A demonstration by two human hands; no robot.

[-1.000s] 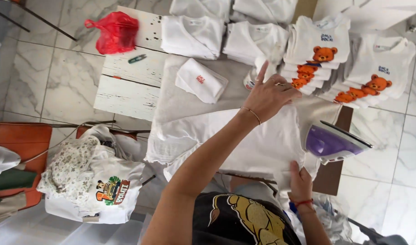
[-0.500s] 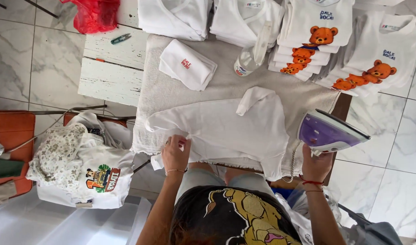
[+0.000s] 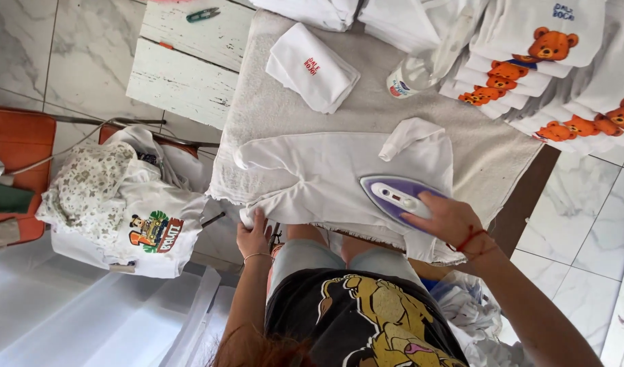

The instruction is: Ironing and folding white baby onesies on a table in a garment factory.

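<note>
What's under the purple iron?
The purple iron, held by the right hand, sits on a white shirt spread over a grey towel. The tabletop beneath is covered.

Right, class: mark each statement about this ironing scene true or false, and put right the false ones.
1. The right hand grips the purple iron. True.
2. The iron rests on the white shirt. True.
3. The left hand holds the spray bottle. False: it holds the shirt's near edge; the bottle lies apart, further up the table.
4. The stacked shirts show orange bears. True.
5. The folded white cloth lies on the floor. False: it lies on the towel-covered table.
</note>
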